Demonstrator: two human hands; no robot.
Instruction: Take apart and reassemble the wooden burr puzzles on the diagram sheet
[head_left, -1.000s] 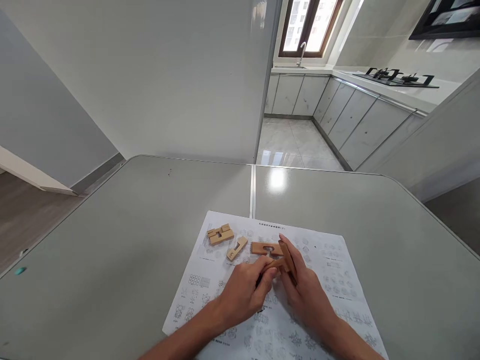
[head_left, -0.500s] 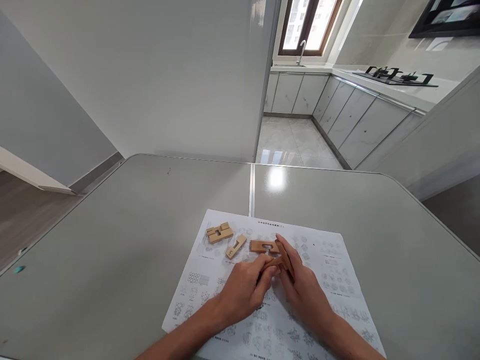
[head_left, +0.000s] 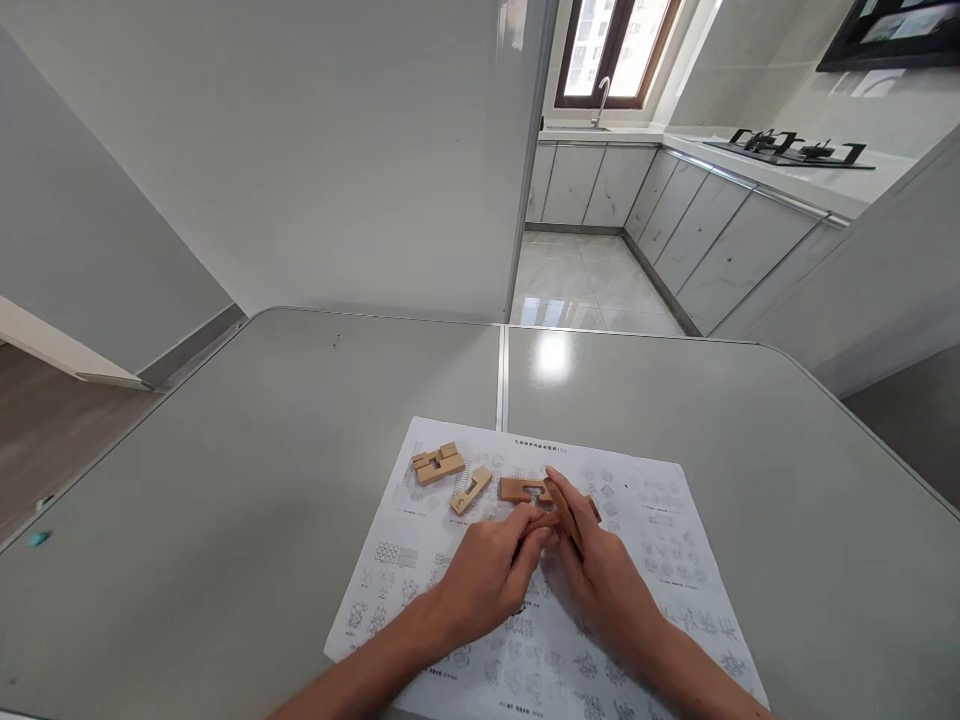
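Over a printed sheet point(head_left: 630, 620) of small line diagrams, my left hand point(head_left: 487, 572) pinches a reddish-brown wooden puzzle piece point(head_left: 541, 522). My right hand point(head_left: 607, 570) is closed on another brown wooden piece point(head_left: 562, 508), held at a slant. The two held pieces meet between my fingertips; how they fit is hidden. Just beyond them lies a notched brown wooden piece point(head_left: 514, 489), partly covered by my right fingers. To the left, a lighter notched piece point(head_left: 471, 491) lies diagonally, beside a pair of light wooden pieces point(head_left: 437, 463) put together.
The sheet rests on a grey table point(head_left: 225, 520) with a seam point(head_left: 502, 380) across it. A small teal bit point(head_left: 38, 538) lies near the left edge. Past the table are a white panel point(head_left: 360, 160) and a kitchen with a gas hob point(head_left: 795, 148).
My hands and the held pieces have shifted slightly left. An end of a brown piece now shows to the right of my right fingers.
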